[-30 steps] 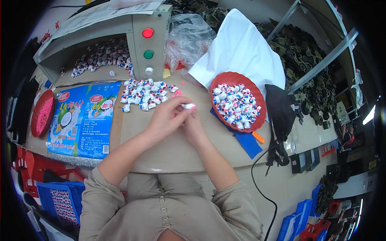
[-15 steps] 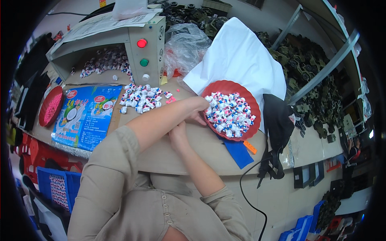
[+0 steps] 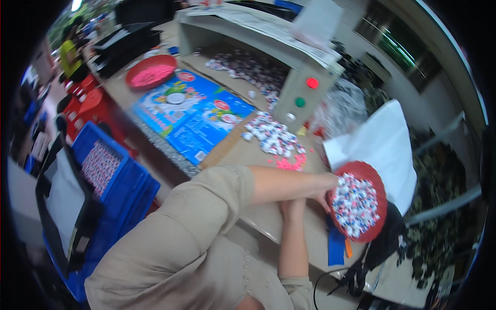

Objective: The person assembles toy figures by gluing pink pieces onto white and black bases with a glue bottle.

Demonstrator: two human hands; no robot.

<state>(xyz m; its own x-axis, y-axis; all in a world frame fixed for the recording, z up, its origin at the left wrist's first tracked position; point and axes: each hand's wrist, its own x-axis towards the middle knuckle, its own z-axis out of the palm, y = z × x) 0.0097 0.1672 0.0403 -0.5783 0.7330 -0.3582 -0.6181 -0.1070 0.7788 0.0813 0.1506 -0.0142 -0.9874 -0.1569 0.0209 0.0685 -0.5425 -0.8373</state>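
Observation:
A red scalloped bowl (image 3: 383,206) heaped with small white pieces marked in blue and red (image 3: 355,204) stands on the table to the right. My left hand (image 3: 324,188) reaches across and grips the bowl's left rim, with the thumb pointing down along its outside. Below my left forearm is my right hand (image 3: 294,205); its fingers are hidden behind that forearm. A loose pile of the same white pieces (image 3: 271,135) lies beyond my forearms, with small pink pieces (image 3: 290,163) beside it.
A grey box-shaped machine (image 3: 310,116) with lit buttons holds more white pieces. Left of it are a blue printed sheet (image 3: 191,116) and a red bowl of pink pieces (image 3: 133,82). Blue crates (image 3: 129,194) stand at lower left. White cloth (image 3: 385,144) and a black bag (image 3: 387,232) adjoin the bowl.
The view has swung left, so the table's things appear farther right and tilted. My left hand stays at the bowl's rim; my right hand remains under the left forearm.

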